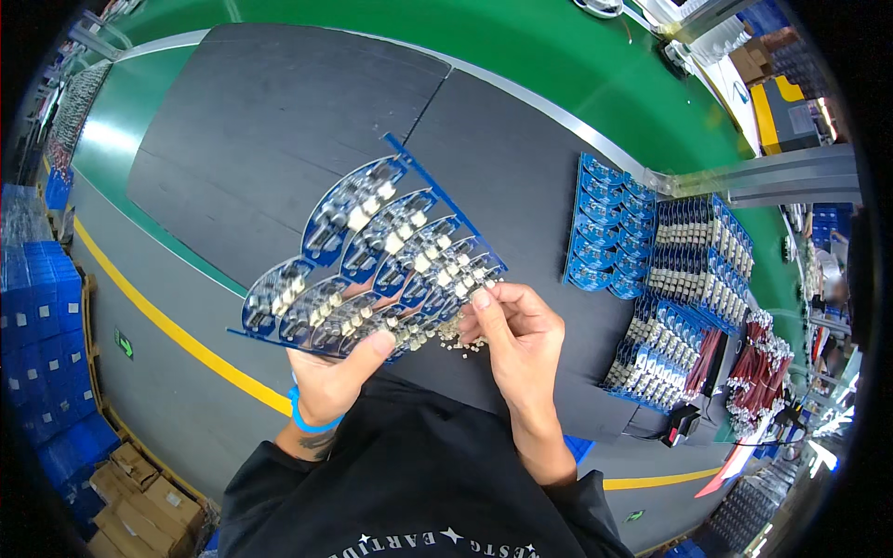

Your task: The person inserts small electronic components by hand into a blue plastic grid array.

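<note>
A blue circuit board panel (358, 246), made of several rounded boards with white connectors, is held tilted above the dark table. My left hand (339, 377) grips its near lower edge, thumb on top and fingers hidden beneath. At the panel's right corner, my right hand (512, 321) is closed in a pinch, thumb against forefinger, close to a white connector; whether a small piece is between the fingertips cannot be made out. Small cream-coloured pieces (462, 342) lie scattered on the table under the panel, between my hands.
To the right lie a flat blue board panel (609, 225), stacked panels with white connectors (702, 246) and another stack nearer (651, 353). Beyond them are bundled red wires (761, 372) and a small black-and-red device (682, 425). A metal post (772, 177) stands at the table's right edge.
</note>
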Action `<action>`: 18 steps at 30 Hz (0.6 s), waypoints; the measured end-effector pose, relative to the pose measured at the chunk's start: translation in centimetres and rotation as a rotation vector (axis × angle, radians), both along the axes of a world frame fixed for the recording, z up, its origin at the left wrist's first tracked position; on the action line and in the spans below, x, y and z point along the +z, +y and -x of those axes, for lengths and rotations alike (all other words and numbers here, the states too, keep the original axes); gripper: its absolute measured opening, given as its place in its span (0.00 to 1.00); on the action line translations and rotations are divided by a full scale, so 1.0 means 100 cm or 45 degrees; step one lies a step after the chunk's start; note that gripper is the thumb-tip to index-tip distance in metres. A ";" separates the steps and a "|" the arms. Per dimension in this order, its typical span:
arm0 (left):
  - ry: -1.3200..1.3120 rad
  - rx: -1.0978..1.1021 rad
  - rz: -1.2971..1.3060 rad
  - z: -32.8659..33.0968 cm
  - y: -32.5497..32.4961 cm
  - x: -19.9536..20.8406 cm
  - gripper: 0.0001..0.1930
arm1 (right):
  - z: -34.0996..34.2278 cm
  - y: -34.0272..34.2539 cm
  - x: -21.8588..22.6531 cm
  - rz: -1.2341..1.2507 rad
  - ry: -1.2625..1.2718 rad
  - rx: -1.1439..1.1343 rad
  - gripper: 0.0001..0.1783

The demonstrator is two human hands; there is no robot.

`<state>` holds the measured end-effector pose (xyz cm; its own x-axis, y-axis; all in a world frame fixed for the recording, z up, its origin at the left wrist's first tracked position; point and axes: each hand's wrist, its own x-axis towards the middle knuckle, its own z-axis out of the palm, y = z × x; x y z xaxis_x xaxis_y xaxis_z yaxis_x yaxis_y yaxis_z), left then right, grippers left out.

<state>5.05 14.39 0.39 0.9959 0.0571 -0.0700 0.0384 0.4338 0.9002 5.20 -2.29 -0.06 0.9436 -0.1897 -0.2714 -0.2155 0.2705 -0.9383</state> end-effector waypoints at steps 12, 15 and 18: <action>-0.422 -0.099 -0.795 0.003 -0.015 -0.010 0.14 | 0.001 0.010 -0.004 0.131 0.051 -0.050 0.08; -0.541 0.211 -0.703 0.003 -0.021 -0.023 0.11 | 0.000 0.006 0.004 0.237 0.118 0.025 0.09; -0.672 0.119 -0.723 -0.002 -0.020 -0.022 0.13 | 0.002 0.000 0.005 0.396 0.155 0.083 0.09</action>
